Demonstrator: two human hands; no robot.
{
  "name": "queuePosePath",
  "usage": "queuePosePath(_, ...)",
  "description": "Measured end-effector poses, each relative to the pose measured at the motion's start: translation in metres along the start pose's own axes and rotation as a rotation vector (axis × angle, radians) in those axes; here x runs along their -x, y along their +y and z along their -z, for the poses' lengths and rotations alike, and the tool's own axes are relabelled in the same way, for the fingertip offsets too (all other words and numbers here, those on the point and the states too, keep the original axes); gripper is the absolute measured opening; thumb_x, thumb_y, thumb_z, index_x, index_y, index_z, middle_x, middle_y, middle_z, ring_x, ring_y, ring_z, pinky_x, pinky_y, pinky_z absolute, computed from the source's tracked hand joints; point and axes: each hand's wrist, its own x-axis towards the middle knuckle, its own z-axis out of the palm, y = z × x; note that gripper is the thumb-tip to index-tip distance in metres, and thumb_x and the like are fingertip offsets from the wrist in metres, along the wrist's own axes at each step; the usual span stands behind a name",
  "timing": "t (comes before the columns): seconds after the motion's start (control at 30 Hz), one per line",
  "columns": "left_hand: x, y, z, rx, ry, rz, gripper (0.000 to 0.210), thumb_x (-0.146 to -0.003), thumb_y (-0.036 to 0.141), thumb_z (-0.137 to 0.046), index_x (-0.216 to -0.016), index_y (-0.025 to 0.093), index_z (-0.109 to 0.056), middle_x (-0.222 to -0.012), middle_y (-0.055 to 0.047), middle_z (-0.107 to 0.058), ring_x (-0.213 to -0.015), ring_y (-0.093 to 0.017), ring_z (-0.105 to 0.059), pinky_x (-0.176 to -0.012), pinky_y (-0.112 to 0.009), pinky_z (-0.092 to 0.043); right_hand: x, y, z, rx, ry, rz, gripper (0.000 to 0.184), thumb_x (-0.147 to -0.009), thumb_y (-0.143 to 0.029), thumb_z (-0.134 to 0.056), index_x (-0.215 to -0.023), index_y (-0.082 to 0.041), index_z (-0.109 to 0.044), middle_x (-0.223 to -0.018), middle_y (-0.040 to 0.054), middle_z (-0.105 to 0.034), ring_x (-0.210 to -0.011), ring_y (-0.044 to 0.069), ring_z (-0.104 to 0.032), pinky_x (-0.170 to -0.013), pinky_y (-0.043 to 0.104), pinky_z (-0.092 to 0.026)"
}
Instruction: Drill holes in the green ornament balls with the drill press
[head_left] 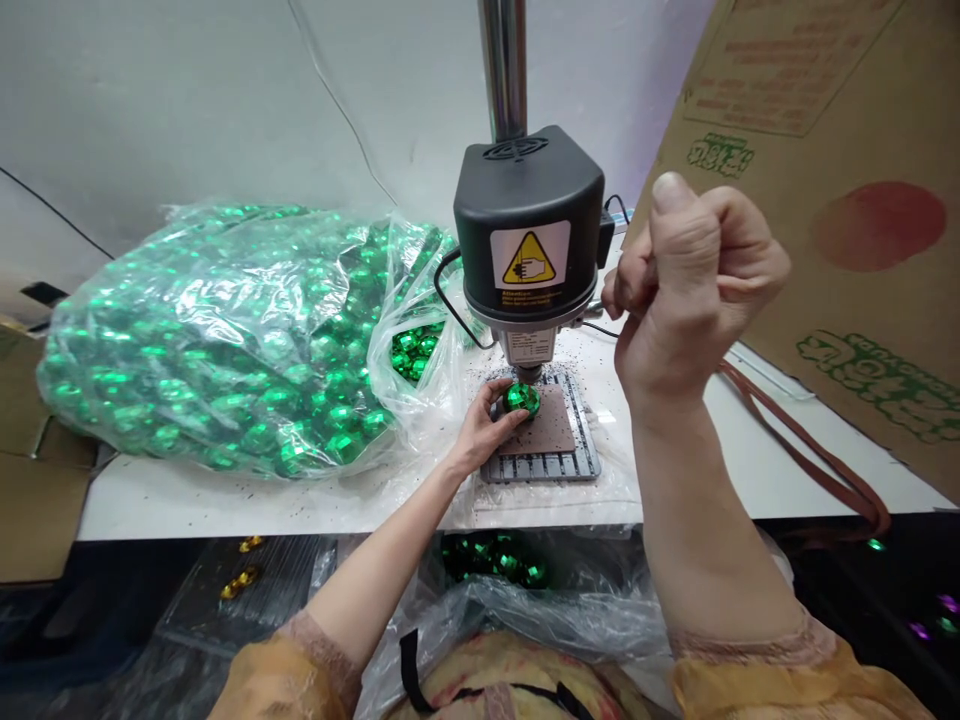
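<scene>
My left hand (486,425) is closed around a shiny green faceted ball (521,400), fingers on its far side and thumb on its near side. The ball rests on a brownish pad over the slotted metal base (540,467) of a small bench drill press (529,225). Directly above the ball is the chuck (528,373); whether they touch I cannot tell. Raised at the right of the black motor head, my right hand (690,280) is closed in a fist round the drill press's feed handle, which is mostly hidden by the fingers.
A large clear plastic bag (225,340) of green balls lies left, its mouth near the press. More green balls (495,560) sit in plastic below the table edge. A cardboard box (847,220) stands right, beside a brown strap (810,440). Dark shavings litter the white table (247,505).
</scene>
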Motion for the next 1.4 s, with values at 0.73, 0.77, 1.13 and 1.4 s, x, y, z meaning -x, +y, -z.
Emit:
queuePosePath(0.73, 0.014, -0.006, -0.019, -0.073, -0.006, -0.091, 0.054, -0.066, 0.024, -0.095, -0.112, 0.022, -0.066, -0.111, -0.005, -0.069, -0.111, -0.025, -0.064, -0.107, -0.04, -0.047, -0.001, 0.003, 0.006, 0.058, -0.067, 0.035, 0.05, -0.092, -0.044, -0.064, -0.062, -0.022, -0.032, -0.05, -0.0076, -0.035, -0.045, 0.003, -0.033, -0.048, 0.026, -0.03)
queuePosePath(0.77, 0.015, -0.006, -0.019, -0.078, -0.011, -0.089, 0.054, -0.067, 0.024, -0.095, -0.113, 0.022, -0.066, -0.111, -0.005, -0.069, -0.112, -0.025, -0.064, -0.107, -0.04, -0.047, -0.001, 0.003, 0.006, 0.051, -0.067, 0.036, 0.05, -0.091, -0.043, -0.065, -0.061, -0.022, -0.032, -0.049, -0.0077, -0.035, -0.045, 0.004, -0.032, -0.047, 0.026, -0.029)
queuePosePath(1.13, 0.014, -0.006, -0.018, -0.006, -0.003, -0.065, 0.059, -0.061, 0.023, -0.098, -0.111, 0.021, -0.068, -0.115, -0.007, -0.07, -0.116, -0.027, -0.064, -0.109, -0.042, -0.046, 0.027, 0.008, 0.013, -0.05, 0.013, 0.172, 0.046, -0.091, -0.02, -0.058, -0.058, -0.018, -0.025, -0.046, -0.0074, -0.027, -0.04, 0.003, -0.026, -0.045, 0.026, -0.021)
queuePosePath(1.4, 0.015, -0.01, -0.017, -0.089, -0.013, -0.125, 0.054, -0.069, 0.027, -0.094, -0.116, 0.022, -0.067, -0.116, -0.007, -0.07, -0.113, -0.025, -0.065, -0.107, -0.04, -0.048, 0.036, 0.017, 0.022, -0.044, 0.025, 0.218, 0.049, -0.089, -0.027, -0.061, -0.058, -0.017, -0.025, -0.045, -0.0072, -0.024, -0.041, 0.003, -0.024, -0.044, 0.025, -0.021)
